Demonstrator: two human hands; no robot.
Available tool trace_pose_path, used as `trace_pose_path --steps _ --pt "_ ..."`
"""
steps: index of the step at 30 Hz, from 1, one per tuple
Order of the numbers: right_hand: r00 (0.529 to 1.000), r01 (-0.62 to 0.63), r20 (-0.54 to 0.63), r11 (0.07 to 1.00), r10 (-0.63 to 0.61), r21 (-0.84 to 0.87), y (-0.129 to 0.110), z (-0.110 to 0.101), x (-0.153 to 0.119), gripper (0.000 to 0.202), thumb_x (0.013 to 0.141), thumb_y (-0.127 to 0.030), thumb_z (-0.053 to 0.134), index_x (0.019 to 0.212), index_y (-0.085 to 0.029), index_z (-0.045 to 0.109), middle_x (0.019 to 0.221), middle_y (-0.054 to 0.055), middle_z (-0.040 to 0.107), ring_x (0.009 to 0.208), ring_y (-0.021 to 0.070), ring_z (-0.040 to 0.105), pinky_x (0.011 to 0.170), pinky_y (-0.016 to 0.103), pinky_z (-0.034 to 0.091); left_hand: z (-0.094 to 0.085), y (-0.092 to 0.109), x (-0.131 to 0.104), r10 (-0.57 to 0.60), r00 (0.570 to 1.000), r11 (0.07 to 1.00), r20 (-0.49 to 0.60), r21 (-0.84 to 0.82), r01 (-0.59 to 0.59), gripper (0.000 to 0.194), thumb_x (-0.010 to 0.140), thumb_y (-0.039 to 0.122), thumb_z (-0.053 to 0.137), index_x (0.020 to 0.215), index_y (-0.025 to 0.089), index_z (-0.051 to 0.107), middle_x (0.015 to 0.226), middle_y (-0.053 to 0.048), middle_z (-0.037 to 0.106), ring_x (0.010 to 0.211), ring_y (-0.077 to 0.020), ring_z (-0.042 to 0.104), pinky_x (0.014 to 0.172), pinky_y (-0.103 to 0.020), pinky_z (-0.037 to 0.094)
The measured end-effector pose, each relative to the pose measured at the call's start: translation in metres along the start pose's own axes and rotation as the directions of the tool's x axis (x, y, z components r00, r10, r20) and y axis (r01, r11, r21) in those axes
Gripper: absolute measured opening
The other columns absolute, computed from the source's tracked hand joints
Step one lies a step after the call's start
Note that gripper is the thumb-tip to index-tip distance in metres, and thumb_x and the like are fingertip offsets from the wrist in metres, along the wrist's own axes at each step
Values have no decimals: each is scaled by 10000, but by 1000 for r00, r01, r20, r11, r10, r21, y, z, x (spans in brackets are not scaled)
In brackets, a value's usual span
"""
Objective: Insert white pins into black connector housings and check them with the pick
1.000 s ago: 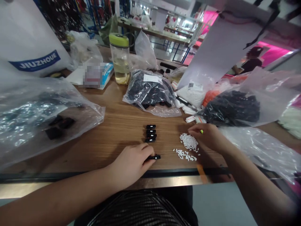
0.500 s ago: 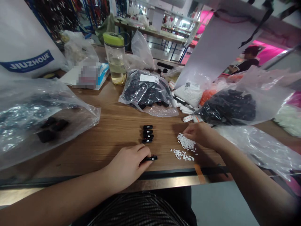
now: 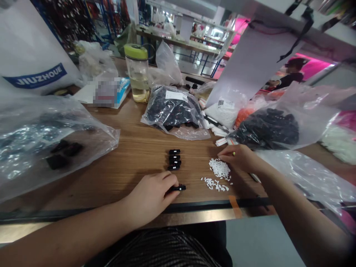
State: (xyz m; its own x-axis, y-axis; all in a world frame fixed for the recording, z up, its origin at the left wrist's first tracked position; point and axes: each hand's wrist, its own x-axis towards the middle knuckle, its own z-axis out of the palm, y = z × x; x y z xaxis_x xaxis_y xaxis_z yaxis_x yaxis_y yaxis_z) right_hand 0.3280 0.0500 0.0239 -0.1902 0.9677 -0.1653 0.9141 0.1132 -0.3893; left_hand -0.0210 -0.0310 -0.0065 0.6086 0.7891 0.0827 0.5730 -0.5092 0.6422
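Observation:
My left hand (image 3: 154,193) is closed, its thumb and fingers pinching a small black connector (image 3: 179,188) with a white spot on its end, low over the table's front. Just beyond it, several similar black connectors (image 3: 174,157) lie in a short column, each with white dots. On the right, my right hand (image 3: 239,157) has its fingertips pinched together at the far edge of a heap of tiny white plugs (image 3: 219,168). Whatever is between those fingertips is too small to make out. A small yellow-green spot shows at its fingers. Nearer me lies a looser scatter of white plugs (image 3: 215,184).
A clear bag of black parts (image 3: 174,107) lies behind the connectors, with a green-lidded bottle (image 3: 137,74) beside it. Plastic bags flank both sides: one at left (image 3: 91,144), one with black parts at right (image 3: 272,128). The table edge (image 3: 194,211) runs close to me.
My right hand has lifted and drawn back slightly from the white heap, and the yellow-green spot has come into sight. My left hand keeps its hold on the connector.

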Motion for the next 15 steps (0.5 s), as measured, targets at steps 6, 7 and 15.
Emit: trace_pose_path --steps 6,7,15 --pt "995 96 22 994 -95 -50 -13 4 -1 221 821 -355 609 789 -219 780 816 27 773 721 193 697 669 295 496 -1 2 1 1 1000 1000 -4 2 -1 33 894 185 646 890 191 614 879 9 640 693 -130 583 628 -252 437" --pt "997 77 21 994 -76 -81 -14 4 -1 219 819 -348 606 778 -212 772 779 25 768 692 192 692 650 295 489 -1 2 1 1 1000 1000 -4 4 -1 33 893 186 647 890 191 615 878 9 638 690 -128 581 629 -251 438" --pt "998 -21 64 1000 20 13 2 3 0 258 818 -391 602 803 -194 768 736 19 763 666 185 682 604 267 477 -2 2 1 -1 1000 1000 -11 0 1 46 883 182 666 893 190 622 862 15 632 667 -124 568 618 -252 429"
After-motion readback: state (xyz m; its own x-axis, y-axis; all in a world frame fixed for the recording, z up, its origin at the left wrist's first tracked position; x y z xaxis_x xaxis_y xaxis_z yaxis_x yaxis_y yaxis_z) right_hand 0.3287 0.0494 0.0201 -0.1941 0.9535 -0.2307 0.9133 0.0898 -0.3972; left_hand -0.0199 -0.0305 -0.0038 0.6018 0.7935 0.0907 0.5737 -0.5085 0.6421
